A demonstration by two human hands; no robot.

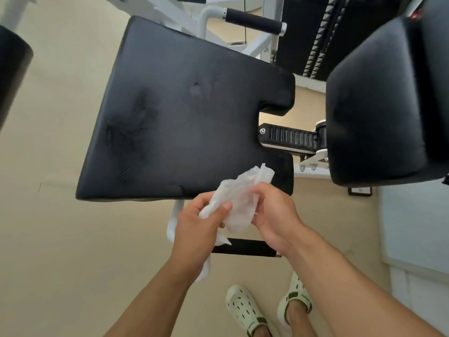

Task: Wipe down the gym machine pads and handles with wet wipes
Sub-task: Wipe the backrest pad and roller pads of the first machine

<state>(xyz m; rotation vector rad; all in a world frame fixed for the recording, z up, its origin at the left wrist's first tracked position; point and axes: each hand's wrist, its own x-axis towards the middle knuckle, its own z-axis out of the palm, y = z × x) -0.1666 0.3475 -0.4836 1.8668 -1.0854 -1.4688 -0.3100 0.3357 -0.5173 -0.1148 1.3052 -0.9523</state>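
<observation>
I see both hands holding a crumpled white wet wipe (237, 203) just above the near edge of the black seat pad (175, 113): left hand (198, 227) pinching it with thumb and fingers, right hand (274, 217) curled round its other side.

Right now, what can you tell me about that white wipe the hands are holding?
The wet wipe is thin, white and a bit see-through, crumpled and partly unfolded. The left hand pinches its lower left side with thumb and fingers, and the right hand grips its right edge. It is held in the air just in front of the near edge of the big black seat pad, with its top corner sticking up over the pad.
</observation>
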